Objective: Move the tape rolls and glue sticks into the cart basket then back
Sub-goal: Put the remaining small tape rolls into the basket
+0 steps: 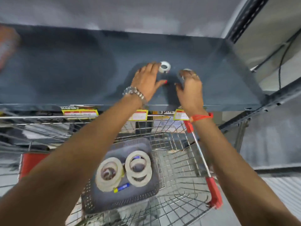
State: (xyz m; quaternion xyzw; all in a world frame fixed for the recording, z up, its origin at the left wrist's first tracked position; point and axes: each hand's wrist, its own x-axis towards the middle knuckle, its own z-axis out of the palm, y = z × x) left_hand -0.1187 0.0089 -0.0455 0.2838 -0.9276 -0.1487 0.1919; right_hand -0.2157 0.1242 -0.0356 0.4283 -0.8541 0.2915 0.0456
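Observation:
On the dark shelf (65, 70) stands a small white tape roll (165, 67). The fingertips of my left hand (147, 79) touch its left side, with the fingers spread and the thumb apart. My right hand (189, 86) curls its fingers over a second small tape roll (187, 69), which is mostly hidden; the thumb stays off it. Below, a grey plastic basket (143, 191) sits in the wire cart (179, 170). It holds stacked beige tape rolls (109, 174) on the left, more beige rolls (138, 167) on the right, and a blue and yellow glue stick (122, 187).
Yellow price labels (80, 113) hang along the shelf's front edge. The cart has red corner guards (214, 190). A perforated metal upright (247, 18) and cables stand at the right end of the shelf. A blurred orange object (7, 46) lies at the shelf's far left.

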